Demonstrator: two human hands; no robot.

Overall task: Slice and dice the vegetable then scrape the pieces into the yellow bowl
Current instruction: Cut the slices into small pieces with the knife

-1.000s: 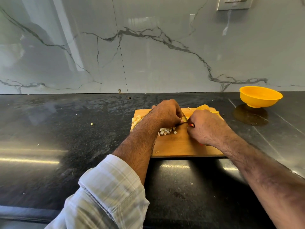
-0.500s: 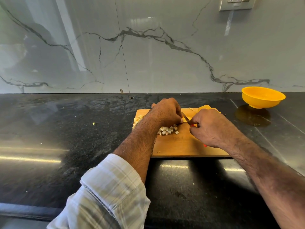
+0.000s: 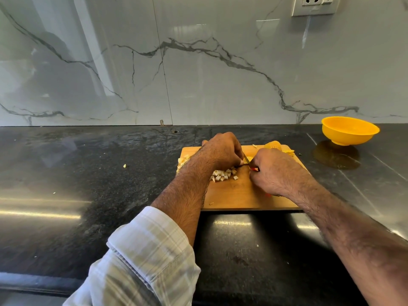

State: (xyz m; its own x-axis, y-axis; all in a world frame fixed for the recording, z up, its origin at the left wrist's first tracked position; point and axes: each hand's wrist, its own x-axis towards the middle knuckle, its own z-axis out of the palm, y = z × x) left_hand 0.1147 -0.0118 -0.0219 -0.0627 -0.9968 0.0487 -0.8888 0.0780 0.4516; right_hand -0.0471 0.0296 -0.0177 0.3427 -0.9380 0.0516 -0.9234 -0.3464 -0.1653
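Our right hand (image 3: 279, 173) is curled around the red-handled knife (image 3: 251, 165), of which only a sliver of red handle and a short stretch of blade show between our two hands. Our left hand (image 3: 223, 152), fingers bent down, holds a pale yellow piece of vegetable (image 3: 248, 158) against the rectangular wooden cutting board (image 3: 240, 195); most of that piece is hidden under the fingers. The left forearm comes out of a rolled-up pale plaid sleeve (image 3: 145, 257) at the near edge of the view.

Just on the near side of the left hand lies a small heap of pale diced cubes (image 3: 224, 174), and another pale pile of cut pieces (image 3: 183, 161) sits at the board's left edge. Beyond our right hand, at the board's far right corner, rests a stack of thin yellow slices (image 3: 278, 146). The board lies on a polished black stone counter (image 3: 88, 195), where a stray pale cube (image 3: 124, 166) sits well to the left.

Farther back and to the right, well apart from the board, stands the round yellow plastic bowl (image 3: 350, 130). Behind it rises a white marble-veined backsplash (image 3: 198, 74) with a white wall socket (image 3: 314, 5).
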